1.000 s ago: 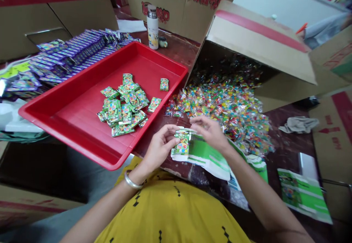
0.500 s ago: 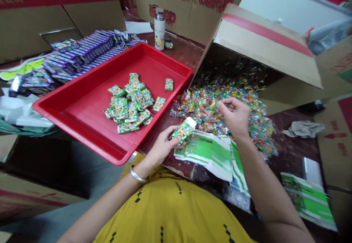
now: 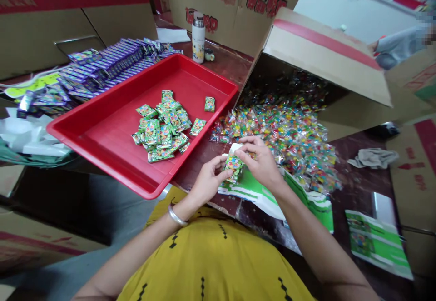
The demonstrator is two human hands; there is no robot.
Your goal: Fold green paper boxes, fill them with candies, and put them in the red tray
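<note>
My left hand [image 3: 211, 177] holds a small green printed carton [image 3: 234, 168] with its white end flap up. At the carton's top end is my right hand [image 3: 260, 160], fingers pinched together; whatever lies between them is hidden. Beneath both hands lie flat green-and-white printed sheets [image 3: 254, 186], partly covered by my right forearm. Just beyond, a heap of small clear-wrapped colourful candies [image 3: 289, 132] spills from a tipped cardboard box [image 3: 327, 53]. To the left, a red tray [image 3: 102, 123] carries a loose pile of similar green cartons [image 3: 165, 128].
Rows of purple cartons [image 3: 112, 64] sit behind the tray. A flask [image 3: 198, 37] stands at the back, its cup beside it. A grey cloth [image 3: 373, 158] and another green printed sheet stack [image 3: 378, 242] lie right. Another person's sleeve [image 3: 397, 48] shows at the far right.
My right hand has moved from over the candy heap left to the carton's top end. The carton has turned more upright in my left hand. The green sheets on the right have shifted.
</note>
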